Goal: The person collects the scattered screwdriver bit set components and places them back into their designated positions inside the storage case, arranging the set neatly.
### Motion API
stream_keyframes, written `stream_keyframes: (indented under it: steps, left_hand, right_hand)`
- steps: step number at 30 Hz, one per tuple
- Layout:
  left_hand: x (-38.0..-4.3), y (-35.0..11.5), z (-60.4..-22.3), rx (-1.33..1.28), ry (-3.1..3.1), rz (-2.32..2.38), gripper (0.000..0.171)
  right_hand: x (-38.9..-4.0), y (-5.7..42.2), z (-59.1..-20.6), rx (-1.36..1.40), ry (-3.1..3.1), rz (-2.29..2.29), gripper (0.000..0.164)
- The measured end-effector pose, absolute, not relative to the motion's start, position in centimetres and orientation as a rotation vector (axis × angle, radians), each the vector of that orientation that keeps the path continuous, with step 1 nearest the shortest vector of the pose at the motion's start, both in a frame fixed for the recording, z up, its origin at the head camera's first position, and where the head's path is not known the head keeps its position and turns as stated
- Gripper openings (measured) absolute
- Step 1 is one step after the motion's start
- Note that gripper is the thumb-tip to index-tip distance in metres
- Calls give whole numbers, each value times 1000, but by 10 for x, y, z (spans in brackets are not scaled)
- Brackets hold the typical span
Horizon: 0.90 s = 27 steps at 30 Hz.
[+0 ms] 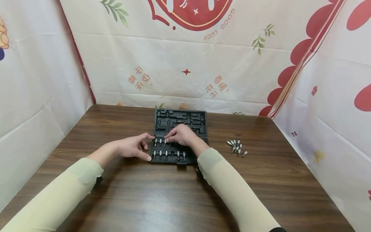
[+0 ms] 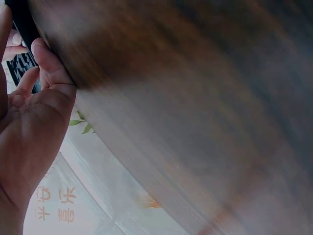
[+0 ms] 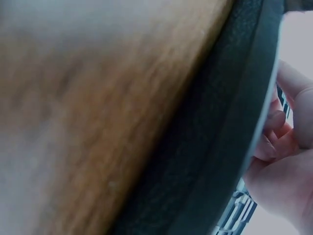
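A black molded case [image 1: 165, 122] lies unfolded on the table, its lid toward the back wall. Silver bit sockets [image 1: 160, 154] stand in two rows in its lower half. My right hand [image 1: 183, 135] pinches a bit socket [image 1: 165, 141] over the back row, its fingertips partly covering it. At the case's left edge, my left hand [image 1: 131, 146] touches the front corner with its thumb and the hinge side with its index finger. In the right wrist view, the case's dark side hides much of the right hand [image 3: 288, 161]; the socket cannot be seen there.
Several loose bit sockets [image 1: 238, 148] lie in a small group on the wooden table [image 1: 162, 193], right of the case. A printed cloth [image 1: 185, 51] hangs behind the table, with more cloth at both sides.
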State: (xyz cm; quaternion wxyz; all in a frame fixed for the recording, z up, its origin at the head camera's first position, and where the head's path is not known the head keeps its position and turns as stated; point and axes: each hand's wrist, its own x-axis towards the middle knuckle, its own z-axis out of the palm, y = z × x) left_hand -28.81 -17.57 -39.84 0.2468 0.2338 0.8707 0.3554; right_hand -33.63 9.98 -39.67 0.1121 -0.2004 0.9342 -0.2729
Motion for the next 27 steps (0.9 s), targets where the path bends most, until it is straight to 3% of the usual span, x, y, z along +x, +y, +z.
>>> stream_keyframes:
  steps: [12,27]
  left_hand:
    - [-290,-178,-400,659,2379,967,91]
    - [-291,-176,-399,655,2383,944,90]
  right_hand:
    - [-338,95,-384,-509,2670,-818,9]
    - [-338,83,-372,-125,2562,-872,7]
